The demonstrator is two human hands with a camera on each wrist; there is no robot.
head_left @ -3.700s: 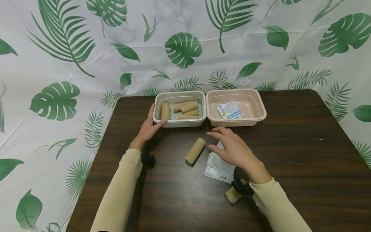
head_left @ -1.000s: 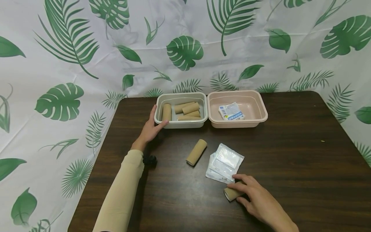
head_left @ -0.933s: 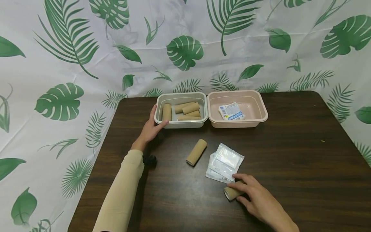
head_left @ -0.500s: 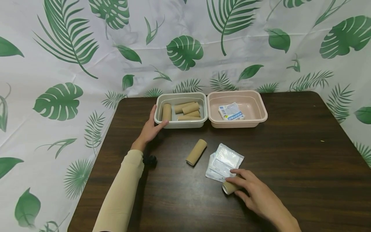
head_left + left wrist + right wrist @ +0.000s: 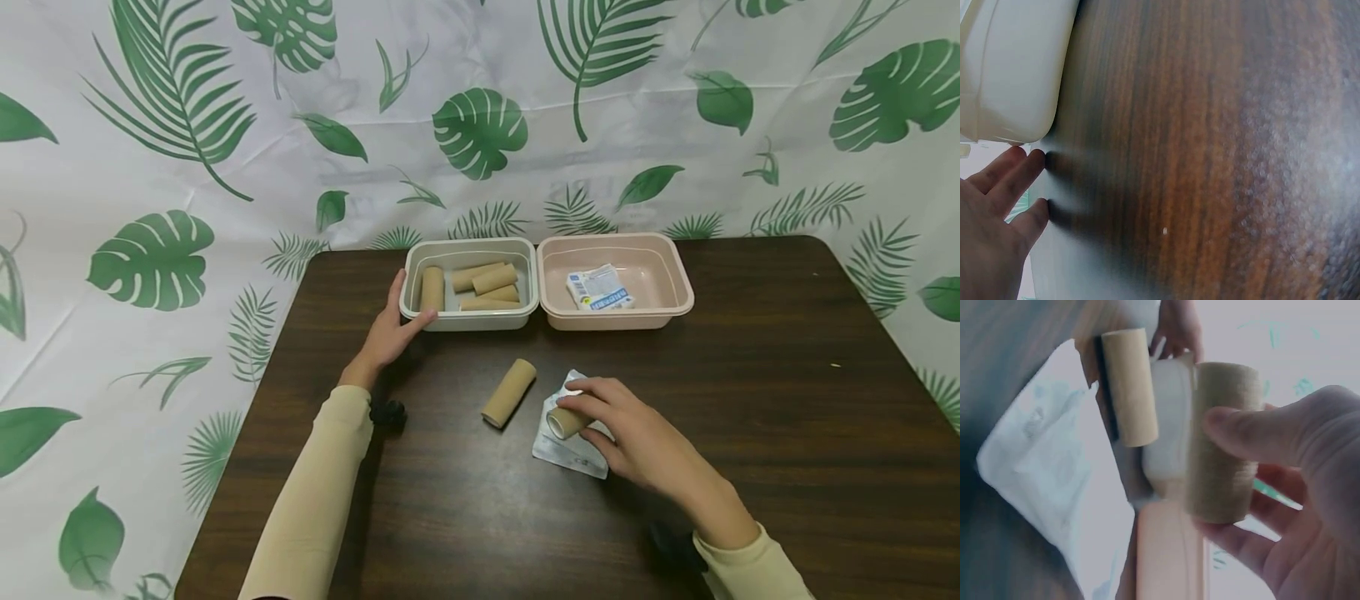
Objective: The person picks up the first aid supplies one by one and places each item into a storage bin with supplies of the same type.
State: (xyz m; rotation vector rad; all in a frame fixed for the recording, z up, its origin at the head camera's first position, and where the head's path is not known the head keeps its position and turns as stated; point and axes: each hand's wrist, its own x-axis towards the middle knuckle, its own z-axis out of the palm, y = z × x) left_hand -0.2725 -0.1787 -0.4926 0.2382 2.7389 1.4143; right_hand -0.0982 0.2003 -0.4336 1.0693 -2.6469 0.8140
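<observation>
My right hand (image 5: 637, 437) pinches a cardboard tube (image 5: 564, 423) between thumb and fingers, holding it above white flat packets (image 5: 566, 458). In the right wrist view the thumb lies across the near side of the tube (image 5: 1222, 481). Left of the packets, another cardboard tube (image 5: 508, 393) lies on the table. My left hand (image 5: 384, 340) rests against the left end of a pale grey tub (image 5: 480, 322), thumb by its front rim. The left wrist view shows extended fingers (image 5: 1019, 178) at the tub's wall. Several cardboard tubes (image 5: 492, 279) lie inside that tub.
A pink tub (image 5: 656, 283) stands right beside the grey one, with white-and-blue packets (image 5: 600, 287) in it. Both are near the back edge of the dark wooden table (image 5: 787, 417). Behind hangs a leaf-patterned cloth (image 5: 480, 192).
The right hand moved from above the packets to a tube near the front, took hold of it, and lifted it up and left over the packets. The left hand stayed at the grey tub.
</observation>
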